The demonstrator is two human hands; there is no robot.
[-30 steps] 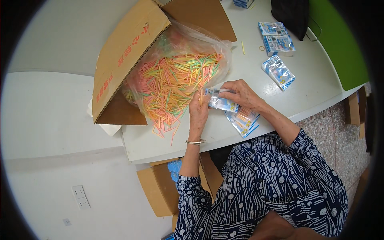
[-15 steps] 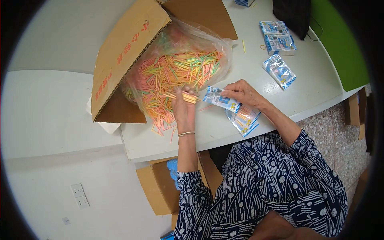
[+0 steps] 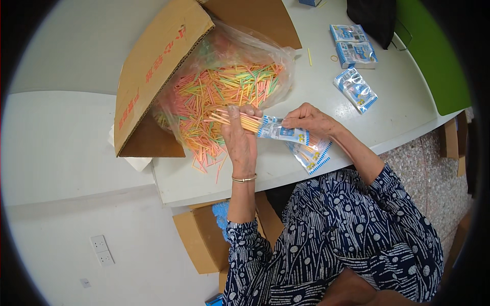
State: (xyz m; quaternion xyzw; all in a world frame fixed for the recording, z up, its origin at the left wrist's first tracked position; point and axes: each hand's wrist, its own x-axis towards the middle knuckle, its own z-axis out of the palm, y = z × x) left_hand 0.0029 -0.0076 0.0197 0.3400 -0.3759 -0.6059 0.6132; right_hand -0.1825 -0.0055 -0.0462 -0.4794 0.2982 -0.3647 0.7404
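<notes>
A bundle of thin pink and yellow sticks (image 3: 248, 123) lies in my left hand (image 3: 240, 143), its fingers closed round them. The sticks' right ends meet the end of a clear and blue printed plastic packet (image 3: 286, 133); how far they are inside is hard to tell. My right hand (image 3: 310, 120) pinches that packet between thumb and fingers. Beneath it, on the table, lie packets with sticks in them (image 3: 312, 157), partly covered. Just beyond my left hand, a heap of loose pink, yellow and green sticks (image 3: 224, 92) spills from a clear plastic bag (image 3: 287, 61).
A cardboard box (image 3: 158, 71) lies on its side around the bag. At the far right of the white table (image 3: 398, 97) are a stack of packets (image 3: 356, 51), a single packet (image 3: 356, 90), a rubber band (image 3: 334, 58) and a black cloth item (image 3: 375, 20). An open carton (image 3: 199, 239) stands below.
My left hand has moved right, bringing the bundle of sticks against the packet's end. My right hand stays nearly in place, still pinching the packet.
</notes>
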